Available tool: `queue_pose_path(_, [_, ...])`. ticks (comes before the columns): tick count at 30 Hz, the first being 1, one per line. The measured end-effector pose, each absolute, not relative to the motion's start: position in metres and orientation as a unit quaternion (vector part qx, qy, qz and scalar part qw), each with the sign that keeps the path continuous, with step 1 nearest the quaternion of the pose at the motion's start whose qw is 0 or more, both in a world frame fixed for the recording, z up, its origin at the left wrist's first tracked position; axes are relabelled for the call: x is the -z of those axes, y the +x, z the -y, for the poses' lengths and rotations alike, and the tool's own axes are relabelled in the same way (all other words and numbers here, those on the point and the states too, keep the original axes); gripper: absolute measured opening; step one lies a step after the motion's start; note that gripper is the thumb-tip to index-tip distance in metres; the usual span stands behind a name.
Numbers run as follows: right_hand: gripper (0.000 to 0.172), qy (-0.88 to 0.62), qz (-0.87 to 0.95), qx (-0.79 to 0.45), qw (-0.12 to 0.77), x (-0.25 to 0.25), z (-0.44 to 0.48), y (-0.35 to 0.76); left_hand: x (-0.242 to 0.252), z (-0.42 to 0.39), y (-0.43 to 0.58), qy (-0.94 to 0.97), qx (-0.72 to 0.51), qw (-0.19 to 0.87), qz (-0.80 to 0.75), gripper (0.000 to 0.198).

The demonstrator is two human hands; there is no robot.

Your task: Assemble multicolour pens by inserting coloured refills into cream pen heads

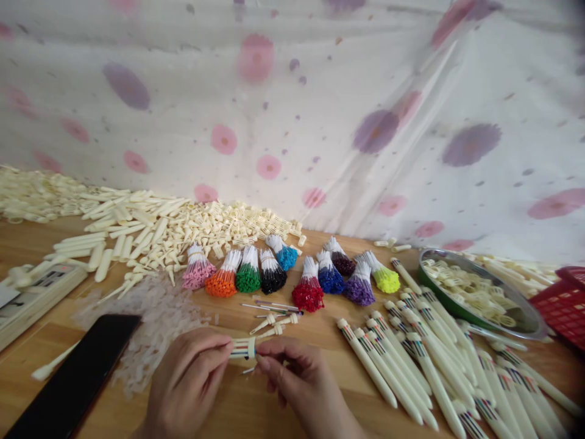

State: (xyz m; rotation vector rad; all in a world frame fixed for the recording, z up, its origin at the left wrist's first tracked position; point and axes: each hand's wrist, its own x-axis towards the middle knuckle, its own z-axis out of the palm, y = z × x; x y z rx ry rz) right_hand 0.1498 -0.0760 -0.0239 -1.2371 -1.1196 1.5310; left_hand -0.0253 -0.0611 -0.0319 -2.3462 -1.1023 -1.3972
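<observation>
My left hand (189,378) is closed around one end of a short cream slotted pen barrel (242,348) with coloured strips showing in its slots. At the barrel's right end, the thumb and fingers of my right hand (297,372) are pinched together; what they grip is mostly hidden. Below the barrel, a thin white tip (248,371) shows beside the right fingers. Just beyond my hands lie several cream pointed pen parts (274,326) and loose thin refills (269,306). Rubber-banded bundles of coloured refills (308,286) stand in a row farther back.
Cream pen parts (219,222) are heaped along the curtain (292,110). Clear small sleeves (150,329) and a black phone (75,378) lie left, near a power strip (36,296). Assembled multicolour pens (402,360), a metal bowl (525,326) of rings and a red basket (562,305) are right.
</observation>
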Motion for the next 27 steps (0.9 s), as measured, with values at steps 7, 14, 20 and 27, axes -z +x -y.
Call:
queue_pose_path(7, [0.054, -0.497, 0.438, -0.619, 0.422, 0.0205, 0.0745, 0.1493, 0.0336, 0.0611, -0.0242, -0.794, 0.468, 0.092, 0.377, 0.014])
queue_pose_path(14, [0.050, -0.470, 0.435, -0.652, 0.406, 0.0202, 0.0706, 0.1513, 0.0336, 0.0600, -0.0233, -0.793, 0.473, 0.057, 0.379, 0.013])
queue_pose_path(20, [0.052, -0.468, 0.433, -0.660, 0.397, 0.0175, 0.0709, 0.1526, 0.0345, 0.0606, -0.0254, -0.797, 0.464, 0.061, 0.382, 0.014])
queue_pose_path(27, [0.052, -0.474, 0.441, -0.652, 0.394, 0.0188, 0.0703, 0.1510, 0.0370, 0.0603, -0.0240, -0.801, 0.465, 0.059, 0.373, 0.014])
